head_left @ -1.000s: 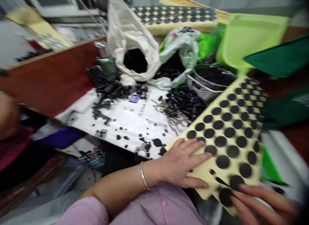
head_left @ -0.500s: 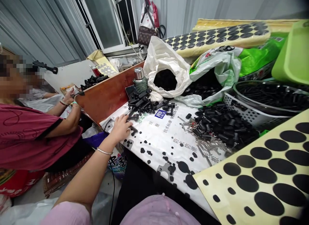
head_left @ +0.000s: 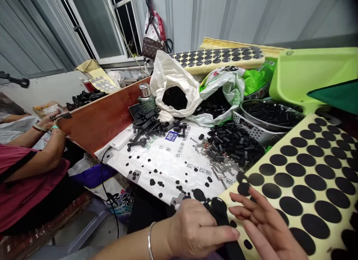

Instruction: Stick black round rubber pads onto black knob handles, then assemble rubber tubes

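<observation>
1. At the near edge, the left hand (head_left: 195, 228) is curled around a black part (head_left: 219, 208) whose round end sticks out past the fingers; a silver bracelet (head_left: 151, 241) circles the wrist.
2. Just beside it, the right hand (head_left: 271, 226) has its fingers loosely spread and the thumb apart; a small black disc (head_left: 244, 189) shows at the index fingertip, though I can't tell whether it is stuck there.
3. Beneath the right hand, which covers part of it, a yellow sheet (head_left: 283, 169) of black round stickers slants up to the right.
4. Left of that sheet, white printed sacking (head_left: 167, 170) covers the work surface, dotted with black spots.
5. On the sacking, black cylinders (head_left: 240, 140) are heaped beside silver metal pieces (head_left: 215, 163); farther left lies a pile of black jointed parts (head_left: 148, 127), with a flask (head_left: 147, 101) behind.
6. Beyond stand an open white sack (head_left: 173, 75), a plastic bag (head_left: 237, 88), a perforated basket (head_left: 246, 127) and a lime-green scoop (head_left: 316, 73).
7. A reddish-brown board (head_left: 106, 107) walls off the left side, where a person in maroon (head_left: 33, 167) sits.
8. Farthest back are a window (head_left: 106, 29) and a ribbed metal wall (head_left: 207, 18).
</observation>
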The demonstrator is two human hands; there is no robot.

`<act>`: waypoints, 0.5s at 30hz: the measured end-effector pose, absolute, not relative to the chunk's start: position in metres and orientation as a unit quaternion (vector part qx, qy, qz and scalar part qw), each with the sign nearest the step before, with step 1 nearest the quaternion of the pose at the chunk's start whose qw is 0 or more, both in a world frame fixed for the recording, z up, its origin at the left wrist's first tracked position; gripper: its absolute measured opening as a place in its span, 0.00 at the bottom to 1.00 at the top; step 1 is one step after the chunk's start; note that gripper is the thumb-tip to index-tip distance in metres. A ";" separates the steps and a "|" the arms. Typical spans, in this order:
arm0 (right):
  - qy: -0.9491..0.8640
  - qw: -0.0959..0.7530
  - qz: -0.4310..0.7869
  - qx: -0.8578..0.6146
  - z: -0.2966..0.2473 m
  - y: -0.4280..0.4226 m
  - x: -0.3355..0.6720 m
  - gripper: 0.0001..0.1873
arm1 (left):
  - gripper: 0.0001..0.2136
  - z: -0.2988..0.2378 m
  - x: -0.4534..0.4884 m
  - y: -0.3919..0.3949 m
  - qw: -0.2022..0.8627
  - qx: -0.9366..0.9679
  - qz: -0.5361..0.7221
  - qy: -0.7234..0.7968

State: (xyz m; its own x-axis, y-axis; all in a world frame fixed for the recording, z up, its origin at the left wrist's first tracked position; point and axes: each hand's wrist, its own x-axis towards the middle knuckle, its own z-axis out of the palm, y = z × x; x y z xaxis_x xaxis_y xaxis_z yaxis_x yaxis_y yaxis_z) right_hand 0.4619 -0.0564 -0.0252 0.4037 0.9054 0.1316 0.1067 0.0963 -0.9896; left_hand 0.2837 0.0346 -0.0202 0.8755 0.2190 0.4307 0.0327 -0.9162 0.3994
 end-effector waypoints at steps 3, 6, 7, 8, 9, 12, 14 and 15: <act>-0.411 0.593 0.379 -0.579 -0.022 -0.050 0.456 0.31 | 0.18 -0.020 0.295 0.024 0.344 0.897 0.265 0.088; -0.394 0.607 0.374 -0.580 -0.021 -0.052 0.449 0.31 | 0.14 -0.018 0.299 0.019 0.535 0.783 0.291 0.130; -0.396 0.611 0.361 -0.583 -0.021 -0.054 0.446 0.31 | 0.12 -0.019 0.300 0.018 0.611 0.718 0.298 0.151; -0.401 0.614 0.343 -0.586 -0.021 -0.055 0.442 0.31 | 0.11 -0.019 0.301 0.017 0.681 0.644 0.305 0.171; -0.410 0.615 0.326 -0.590 -0.023 -0.056 0.439 0.32 | 0.11 -0.021 0.302 0.016 0.737 0.569 0.312 0.189; -0.449 0.604 0.286 -0.593 -0.030 -0.057 0.433 0.31 | 0.16 -0.025 0.305 0.016 0.817 0.441 0.309 0.207; -0.473 0.589 0.283 -0.591 -0.035 -0.057 0.432 0.31 | 0.22 -0.026 0.308 0.017 0.836 0.429 0.275 0.203; -0.482 0.581 0.281 -0.592 -0.036 -0.058 0.433 0.31 | 0.25 -0.026 0.308 0.017 0.845 0.430 0.251 0.197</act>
